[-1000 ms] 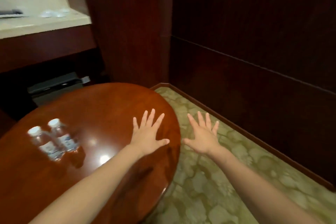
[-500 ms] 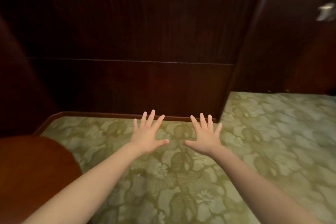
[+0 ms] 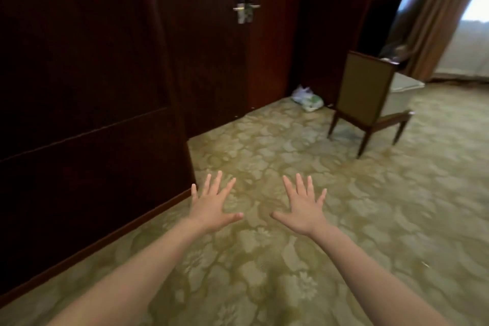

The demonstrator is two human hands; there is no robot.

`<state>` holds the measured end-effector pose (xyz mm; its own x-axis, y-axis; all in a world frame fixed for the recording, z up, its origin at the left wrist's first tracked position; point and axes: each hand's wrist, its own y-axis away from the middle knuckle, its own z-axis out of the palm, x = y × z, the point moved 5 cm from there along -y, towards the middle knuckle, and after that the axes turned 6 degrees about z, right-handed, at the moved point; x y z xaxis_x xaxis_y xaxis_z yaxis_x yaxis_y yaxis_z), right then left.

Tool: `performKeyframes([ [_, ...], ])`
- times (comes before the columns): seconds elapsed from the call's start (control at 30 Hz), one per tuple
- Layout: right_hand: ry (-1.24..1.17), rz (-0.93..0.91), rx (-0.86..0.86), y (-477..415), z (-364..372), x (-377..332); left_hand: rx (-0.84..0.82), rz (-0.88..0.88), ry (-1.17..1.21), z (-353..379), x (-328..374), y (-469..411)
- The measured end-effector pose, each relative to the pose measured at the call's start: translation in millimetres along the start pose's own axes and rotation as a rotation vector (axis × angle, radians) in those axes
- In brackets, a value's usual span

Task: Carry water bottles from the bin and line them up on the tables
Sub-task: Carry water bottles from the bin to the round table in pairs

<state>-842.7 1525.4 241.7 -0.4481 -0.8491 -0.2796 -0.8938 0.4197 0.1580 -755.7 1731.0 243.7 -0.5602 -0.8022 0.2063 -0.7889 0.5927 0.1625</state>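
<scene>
My left hand [image 3: 211, 206] and my right hand [image 3: 304, 209] are stretched out in front of me, palms down, fingers spread and straight, holding nothing. They hover over the patterned green carpet [image 3: 291, 259]. No water bottle, bin or table shows in this view.
A dark wood wall panel [image 3: 79, 114] runs along the left, its corner jutting out just beyond my left hand. A door with a metal handle [image 3: 244, 8] stands ahead. A wooden chair [image 3: 370, 103] stands at the right, a plastic bag [image 3: 308, 98] on the floor by the corner.
The view has swung right: the round table with its two bottles left the frame, then the wall corner, and now the door and chair appear. Both hands stay spread and empty.
</scene>
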Motion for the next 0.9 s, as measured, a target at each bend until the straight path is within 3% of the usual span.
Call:
performKeyframes([
  [0.23, -0.039, 0.29, 0.103, -70, -51, 107, -0.021, 0.304, -0.036, -15, 98, -166],
  [0.47, -0.106, 0.535, 0.109, -92, -74, 205, -0.098, 0.563, -0.043, -2, 205, -261],
  [0.9, -0.089, 0.639, 0.123, -247, -164, 420, -0.115, 0.674, -0.078, 16, 418, -473],
])
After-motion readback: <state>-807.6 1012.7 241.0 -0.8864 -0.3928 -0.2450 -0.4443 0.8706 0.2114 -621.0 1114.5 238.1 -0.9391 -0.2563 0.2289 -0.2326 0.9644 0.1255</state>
